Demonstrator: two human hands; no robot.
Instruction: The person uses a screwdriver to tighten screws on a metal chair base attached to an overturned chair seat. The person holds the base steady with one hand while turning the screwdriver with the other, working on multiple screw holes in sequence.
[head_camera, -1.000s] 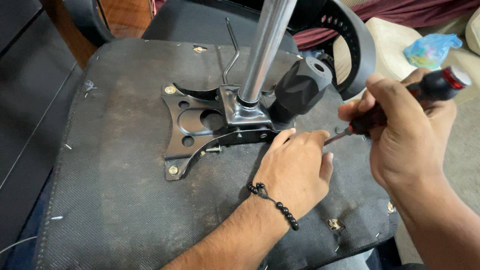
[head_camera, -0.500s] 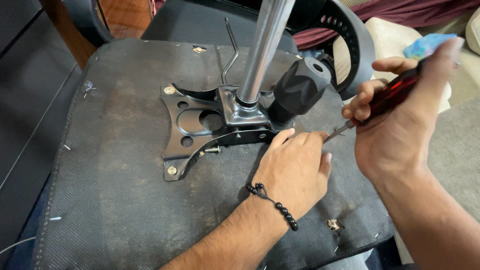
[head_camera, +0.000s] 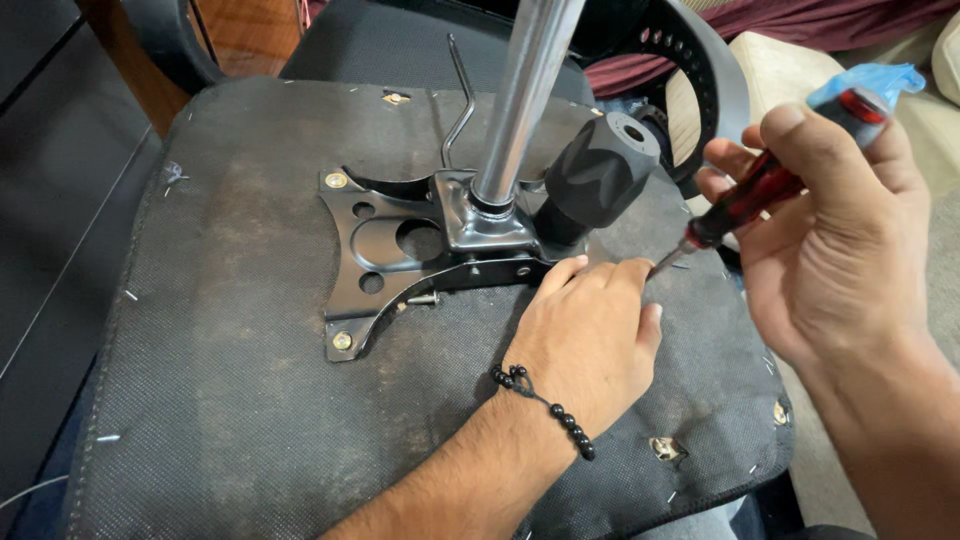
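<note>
chair seat (head_camera: 250, 400) lies upside down, underside up, covered in dusty black fabric with stray staples. black metal plate (head_camera: 385, 265) is fixed near its middle, brass-coloured bolt heads at the corners. chrome column (head_camera: 520, 100) rises from the plate's hub and runs out of the top of the view. black knob (head_camera: 600, 175) sits just right of the column base. thin bent lever (head_camera: 460, 100) stands behind the column.

left hand (head_camera: 590, 335) rests palm down on the fabric, fingers together and slightly curled, tips touching the plate's right edge below the knob. it holds nothing that shows. black bead bracelet (head_camera: 550, 410) on the wrist.

right hand (head_camera: 840, 235) is closed around a screwdriver (head_camera: 750, 195) with a dark red handle, thumb along the top. the shaft slants down and left; its tip is just beside the left hand's fingertips, at the plate's right end. whether the tip touches a screw cannot be told.

small tear (head_camera: 668, 448) in the fabric near the seat's front right corner.
</note>
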